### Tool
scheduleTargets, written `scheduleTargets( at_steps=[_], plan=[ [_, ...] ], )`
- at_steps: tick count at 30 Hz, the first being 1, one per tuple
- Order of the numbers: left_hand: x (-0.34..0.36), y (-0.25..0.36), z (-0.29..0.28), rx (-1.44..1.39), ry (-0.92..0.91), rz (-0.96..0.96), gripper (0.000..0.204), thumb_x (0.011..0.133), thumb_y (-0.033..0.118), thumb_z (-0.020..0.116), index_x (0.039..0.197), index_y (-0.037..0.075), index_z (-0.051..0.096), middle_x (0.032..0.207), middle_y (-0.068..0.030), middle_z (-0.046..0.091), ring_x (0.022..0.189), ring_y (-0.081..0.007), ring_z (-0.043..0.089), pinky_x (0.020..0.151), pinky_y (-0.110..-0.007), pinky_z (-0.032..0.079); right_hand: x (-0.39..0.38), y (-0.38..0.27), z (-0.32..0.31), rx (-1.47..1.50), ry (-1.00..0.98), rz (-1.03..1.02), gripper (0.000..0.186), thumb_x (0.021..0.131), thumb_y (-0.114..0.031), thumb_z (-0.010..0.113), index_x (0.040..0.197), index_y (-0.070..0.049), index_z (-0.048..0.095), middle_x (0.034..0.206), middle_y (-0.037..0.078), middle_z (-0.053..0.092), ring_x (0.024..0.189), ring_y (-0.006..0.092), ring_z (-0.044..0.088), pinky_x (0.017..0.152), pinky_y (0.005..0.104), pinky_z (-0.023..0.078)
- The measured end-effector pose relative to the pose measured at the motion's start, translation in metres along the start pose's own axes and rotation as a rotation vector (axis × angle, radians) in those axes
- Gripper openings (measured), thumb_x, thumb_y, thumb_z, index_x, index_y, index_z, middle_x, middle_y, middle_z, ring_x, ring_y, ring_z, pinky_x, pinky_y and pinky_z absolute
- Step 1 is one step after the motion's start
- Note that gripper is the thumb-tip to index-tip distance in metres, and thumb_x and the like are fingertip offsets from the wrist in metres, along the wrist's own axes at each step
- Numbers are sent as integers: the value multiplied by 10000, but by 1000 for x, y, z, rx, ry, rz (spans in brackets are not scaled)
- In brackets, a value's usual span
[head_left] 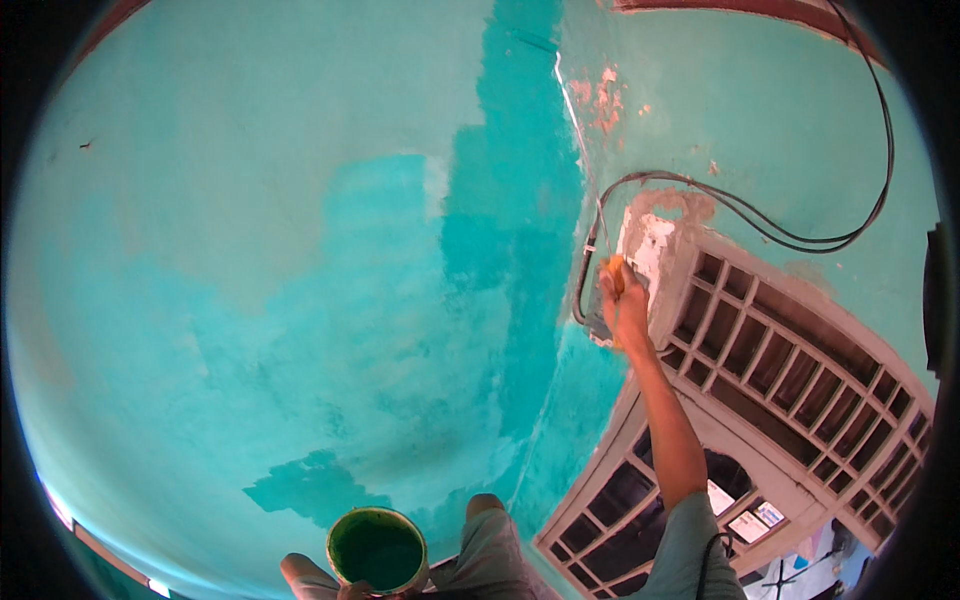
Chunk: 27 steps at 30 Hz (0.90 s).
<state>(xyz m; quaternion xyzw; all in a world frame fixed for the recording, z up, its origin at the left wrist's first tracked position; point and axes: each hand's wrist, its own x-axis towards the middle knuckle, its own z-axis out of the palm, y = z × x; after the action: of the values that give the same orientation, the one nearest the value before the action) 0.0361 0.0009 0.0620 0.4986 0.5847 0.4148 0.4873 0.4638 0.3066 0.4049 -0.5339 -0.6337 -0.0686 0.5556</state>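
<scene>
My right hand (pixel 625 305) is raised at the wall corner, its fingers wrapped round the orange handle (pixel 615 268) of a paint roller. A thin metal rod (pixel 572 108) runs up from the handle to the roller head (pixel 535 40), which lies against fresh dark teal paint (pixel 520 200) high on the wall. Low in front of my legs is a round bucket (pixel 418 545) with teal paint inside and smears on its rim. Only a small part of my left hand (pixel 354 592) shows, closed at the bucket's near rim; the rest is cut off by the lower edge.
Black cables (pixel 735 205) loop across the right wall and run down past a box beside my right hand. Chipped plaster (pixel 655 235) borders a barred window frame (pixel 780 340). Lighter turquoise wall (pixel 230 330) spreads left. My knees (pixel 485 505) flank the bucket.
</scene>
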Motion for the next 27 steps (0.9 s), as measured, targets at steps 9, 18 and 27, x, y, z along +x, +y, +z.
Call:
scheduleTargets(
  at_steps=[9, 18, 27],
  plan=[
    [-1, 11, -6, 127, -13, 62, 271, 773, 40, 693, 1013, -24, 585, 869, -127, 648, 776, -201, 586, 686, -351, 495, -4, 21, -6, -40, 83, -144, 297, 896, -146, 543, 1104, 65, 520, 908, 234, 623, 834, 293, 647, 676, 351, 500],
    [-2, -12, -5, -69, 11, 71, 251, 773, 36, 691, 996, -25, 594, 872, -125, 650, 778, -196, 587, 686, -347, 496, 0, 17, -12, -89, 109, -132, 277, 890, -131, 552, 1099, 50, 529, 901, 231, 613, 816, 324, 623, 703, 374, 487],
    [5, -27, 0, -880, -37, -48, 231, 774, 31, 689, 980, -26, 602, 876, -124, 652, 781, -190, 588, 687, -343, 496, -3, 1, -19, 46, 2, -98, 261, 889, -110, 539, 1084, 63, 532, 913, 229, 613, 844, 306, 631, 701, 366, 484]
  ],
)
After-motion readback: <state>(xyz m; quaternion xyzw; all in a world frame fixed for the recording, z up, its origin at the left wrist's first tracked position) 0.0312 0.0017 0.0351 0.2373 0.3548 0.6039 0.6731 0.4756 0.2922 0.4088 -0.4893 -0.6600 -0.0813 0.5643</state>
